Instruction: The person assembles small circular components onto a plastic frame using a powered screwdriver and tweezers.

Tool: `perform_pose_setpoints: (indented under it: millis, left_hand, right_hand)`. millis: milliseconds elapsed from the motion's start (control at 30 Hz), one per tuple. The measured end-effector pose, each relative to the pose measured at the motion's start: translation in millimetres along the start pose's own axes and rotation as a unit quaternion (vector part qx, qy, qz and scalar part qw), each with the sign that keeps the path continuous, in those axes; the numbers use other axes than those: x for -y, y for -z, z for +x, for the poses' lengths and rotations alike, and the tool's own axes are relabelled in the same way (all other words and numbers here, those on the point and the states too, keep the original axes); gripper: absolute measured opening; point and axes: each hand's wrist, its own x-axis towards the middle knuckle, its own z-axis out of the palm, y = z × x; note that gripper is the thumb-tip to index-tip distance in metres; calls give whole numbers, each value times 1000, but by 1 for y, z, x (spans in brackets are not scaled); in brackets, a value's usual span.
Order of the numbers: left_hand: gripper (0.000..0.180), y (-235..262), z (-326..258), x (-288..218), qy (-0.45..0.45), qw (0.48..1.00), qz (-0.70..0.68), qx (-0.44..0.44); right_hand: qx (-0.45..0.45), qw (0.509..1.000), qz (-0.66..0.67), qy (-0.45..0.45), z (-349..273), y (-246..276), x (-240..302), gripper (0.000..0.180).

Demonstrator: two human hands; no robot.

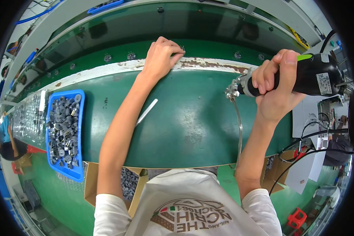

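Note:
My left hand (161, 57) reaches over the white ledge to the green conveyor belt. Its fingers are curled together, with the tips on a small clear-and-metal part (182, 48) that shows only partly. On the right, my right hand (277, 84) is wrapped round a black powered screwdriver (316, 74) with a bright green lever. The tool lies sideways, its metal nose (233, 89) pointing left above the green worktop. A clear tube (239, 129) hangs from that nose down past the table's front edge.
At the left stands a blue tray (82, 133) of small grey parts, beside bubble wrap (29, 114). A white stick (147, 112) lies near my left forearm. Similar small parts (107, 58) sit along the belt. An open carton (91, 183) of grey parts is below the table.

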Motion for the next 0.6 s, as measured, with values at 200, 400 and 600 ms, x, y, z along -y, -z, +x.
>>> perform_pose_setpoints:
  millis: [200,400,600]
  left_hand:
    - [14,18,-62,-73,-96,983,-144,61]
    - [13,11,-75,-84,-81,976,-180,88]
    - [13,9,-78,-83,-78,977,-181,78]
  right_hand:
    - [23,997,62,-31,-6,-5,-6,24]
    - [51,991,109,-58,-16,-17,-13,22]
    - [69,996,14,-52,-19,-24,-17,30]
